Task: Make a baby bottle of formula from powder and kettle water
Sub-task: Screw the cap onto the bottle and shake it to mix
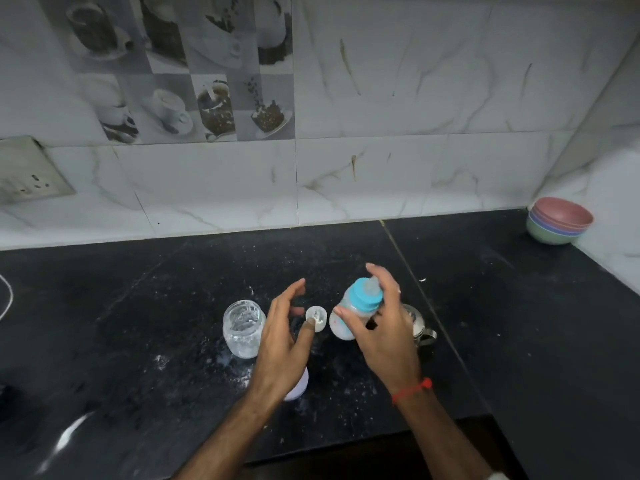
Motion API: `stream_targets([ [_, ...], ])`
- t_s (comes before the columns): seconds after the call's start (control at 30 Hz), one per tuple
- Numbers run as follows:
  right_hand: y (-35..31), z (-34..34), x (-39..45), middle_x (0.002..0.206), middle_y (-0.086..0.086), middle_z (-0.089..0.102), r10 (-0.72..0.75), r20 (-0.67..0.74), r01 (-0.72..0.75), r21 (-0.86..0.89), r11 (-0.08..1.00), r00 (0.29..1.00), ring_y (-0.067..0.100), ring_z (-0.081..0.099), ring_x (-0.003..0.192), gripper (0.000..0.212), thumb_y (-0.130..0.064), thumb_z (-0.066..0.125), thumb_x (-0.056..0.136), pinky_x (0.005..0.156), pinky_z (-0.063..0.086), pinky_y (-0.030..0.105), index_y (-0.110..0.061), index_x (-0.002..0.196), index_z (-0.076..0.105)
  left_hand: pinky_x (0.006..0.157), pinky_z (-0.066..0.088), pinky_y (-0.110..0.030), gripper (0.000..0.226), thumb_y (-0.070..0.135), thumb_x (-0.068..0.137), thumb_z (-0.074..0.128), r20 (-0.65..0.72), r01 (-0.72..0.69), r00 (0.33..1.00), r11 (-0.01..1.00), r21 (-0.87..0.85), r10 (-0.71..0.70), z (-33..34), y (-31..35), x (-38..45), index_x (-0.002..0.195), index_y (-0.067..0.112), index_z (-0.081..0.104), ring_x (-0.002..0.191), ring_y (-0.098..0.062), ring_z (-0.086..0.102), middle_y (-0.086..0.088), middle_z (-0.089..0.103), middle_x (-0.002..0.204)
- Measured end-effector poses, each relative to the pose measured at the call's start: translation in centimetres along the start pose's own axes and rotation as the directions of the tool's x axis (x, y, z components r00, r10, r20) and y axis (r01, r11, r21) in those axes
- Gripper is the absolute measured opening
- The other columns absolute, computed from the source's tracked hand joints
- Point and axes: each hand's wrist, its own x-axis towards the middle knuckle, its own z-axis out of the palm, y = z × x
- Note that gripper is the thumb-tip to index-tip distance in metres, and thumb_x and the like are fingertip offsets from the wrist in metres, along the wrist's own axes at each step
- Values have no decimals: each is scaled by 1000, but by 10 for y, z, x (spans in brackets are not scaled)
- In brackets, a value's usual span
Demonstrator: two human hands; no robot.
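Right hand (384, 327) fingers grasp the baby bottle (356, 308), tilted (blue collar, teat on) above the black counter (519, 323). Left hand (284, 337) fingers spread loose, thumb touching a small white cap (317, 318). Glass jar (242, 329) just left.

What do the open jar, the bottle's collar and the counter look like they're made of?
Jar: clear glass by its glossy, thick-looking walls, though hard plastic is possible. Bottle collar: matte blue plastic. Counter: black polished stone, speckled, with a visible seam.
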Motion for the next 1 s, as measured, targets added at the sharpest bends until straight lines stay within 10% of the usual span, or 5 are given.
stream_targets([
  [0.17, -2, 1, 1, 118, -11, 68, 197, -9, -174, 424, 889, 980, 22, 75, 106, 84, -14, 89, 83, 86, 65, 34, -52, 143, 43, 88, 58, -25, 38, 45, 103, 49, 193, 245, 961, 933, -265, -198, 6, 12, 0, 140, 40, 57, 113, -3, 68, 13, 71, 129],
  [0.33, -11, 5, 2, 121, 3, 68, 169, 93, -193, 495, 847, 981, 22, 76, 107, 84, -14, 86, 87, 83, 63, 29, -53, 145, 41, 49, 48, -30, 46, 57, 105, 35, 242, 420, 905, 823, -383, -349, 24, 28, 5, 137, 32, 56, 64, -16, 65, -9, 74, 95],
  [0.6, -14, -23, 16, 119, -9, 72, 50, 308, -182, 420, 889, 950, 28, 76, 109, 95, -27, 90, 79, 91, 64, 43, -59, 147, 32, 39, 45, -22, 103, 92, 85, 15, 736, 799, 589, 380, -466, -335, 17, 36, 17, 126, 16, 72, 44, -18, 58, -17, 68, 79],
  [0.87, -27, -33, 21, 150, -27, 45, -306, -308, 374, 192, 907, 901, 10, 64, 125, 92, -19, 89, 83, 99, 58, 26, -32, 153, 31, 46, 58, -35, 99, 90, 69, 29, 289, 570, 820, 655, -496, -495, 12, 30, 30, 146, 29, 45, 76, -31, 77, -10, 77, 120],
  [1.0, -11, -28, 19, 137, -5, 59, -18, 5, 18, -32, 999, 1000, 21, 67, 118, 84, -30, 87, 84, 101, 58, 48, -51, 145, 33, 54, 56, -35, 75, 85, 86, 22, 106, 427, 903, 849, -312, -415, 9, 22, 27, 136, 36, 51, 84, -22, 72, -2, 70, 126],
])
